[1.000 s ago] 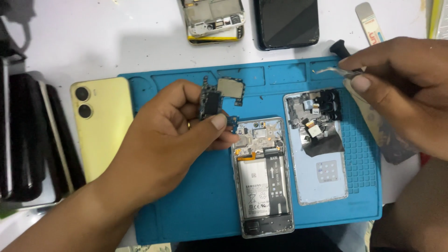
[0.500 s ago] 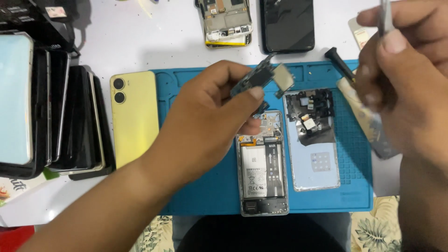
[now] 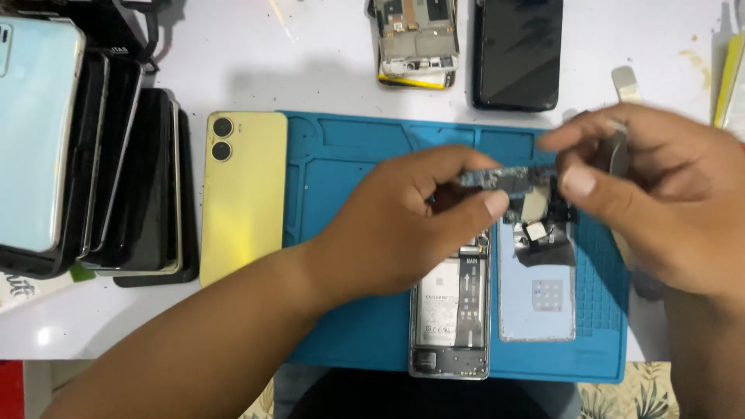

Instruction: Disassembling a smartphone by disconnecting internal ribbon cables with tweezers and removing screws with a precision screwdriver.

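Head view | left hand [image 3: 388, 233] pinched circuit board [image 3: 504, 180] above blue mat [image 3: 349, 155], over opened phone [image 3: 450, 310] | right hand [image 3: 660, 202] gripped tweezers [image 3: 617, 155] touching board's right end

White work table [image 3: 233, 70] with teal rubber repair mat [image 3: 349, 155]
Below the grip: opened phone [image 3: 450, 310]; left: yellow phone back [image 3: 242, 202], stacked phones [image 3: 93, 155].

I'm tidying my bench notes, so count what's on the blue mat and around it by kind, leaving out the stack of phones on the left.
Opened phones: 2
Loose back covers: 2
Dark phone, face down or screen up, cannot tell: 1
Circuit board, held in left hand: 1
Blue mat: 1
Total: 7
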